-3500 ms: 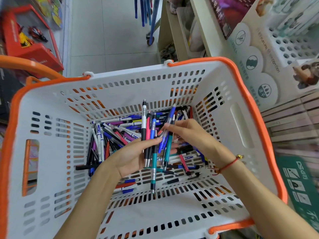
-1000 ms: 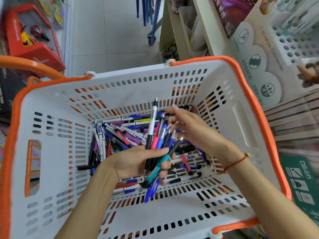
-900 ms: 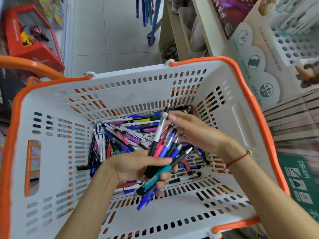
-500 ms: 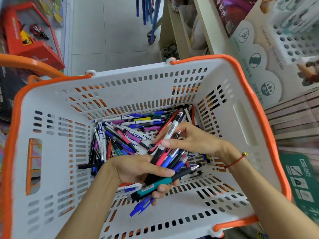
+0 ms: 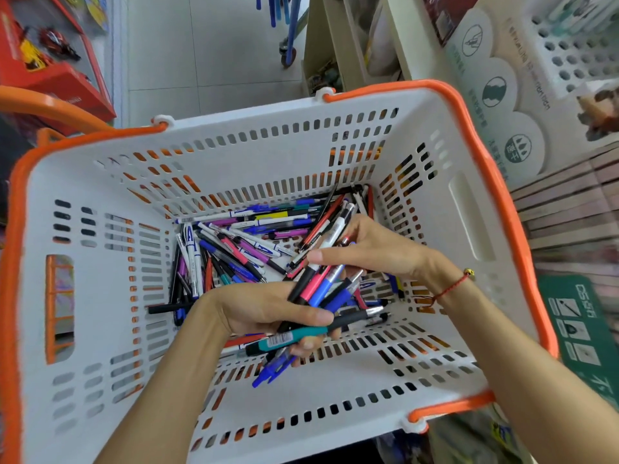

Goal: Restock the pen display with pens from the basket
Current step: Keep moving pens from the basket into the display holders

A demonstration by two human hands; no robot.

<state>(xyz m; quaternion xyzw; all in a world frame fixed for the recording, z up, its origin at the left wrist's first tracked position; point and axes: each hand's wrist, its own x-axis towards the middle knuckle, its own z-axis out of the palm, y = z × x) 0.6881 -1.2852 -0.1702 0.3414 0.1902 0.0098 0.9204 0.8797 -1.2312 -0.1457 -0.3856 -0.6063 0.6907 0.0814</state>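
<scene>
A white basket [image 5: 110, 296] with an orange rim holds a loose pile of pens [image 5: 241, 242] at its bottom. My left hand [image 5: 264, 309] is inside the basket and grips a bundle of several pens [image 5: 321, 289], which slants up to the right. My right hand [image 5: 371, 249] is just above the bundle, its fingers curled round the bundle's upper ends. The pen display [image 5: 569, 51], a white rack with rows of holes, stands at the top right outside the basket.
A red box with toys [image 5: 43, 65] stands on the left beside the tiled floor [image 5: 207, 51]. A beige shelf unit [image 5: 338, 38] rises behind the basket. A green sign [image 5: 582, 326] lies at the right edge.
The bundle in my left hand has tilted from upright to slanting right and dropped lower. My right hand has come down onto its upper ends.
</scene>
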